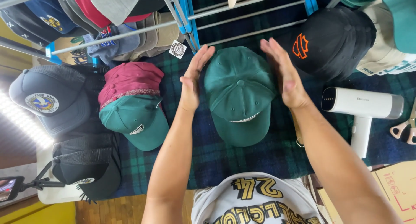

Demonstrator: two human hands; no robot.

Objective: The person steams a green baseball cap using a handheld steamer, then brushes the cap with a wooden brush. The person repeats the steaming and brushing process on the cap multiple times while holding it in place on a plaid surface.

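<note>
A dark green cap [239, 94] lies on a dark plaid blanket [225, 159], brim toward me. My left hand [193, 79] stands flat and upright along the cap's left side, fingers straight. My right hand [284, 74] does the same on the cap's right side. Both palms face the cap; whether they touch it I cannot tell. Neither hand holds anything.
A teal cap with a maroon cap [132, 105] lies to the left, black caps [54, 98] beyond it. A black cap with an orange emblem [329, 40] sits at right, beside a white handheld steamer [362, 109]. A metal rack [186, 16] with several caps stands behind. Cardboard box [396, 187] lower right.
</note>
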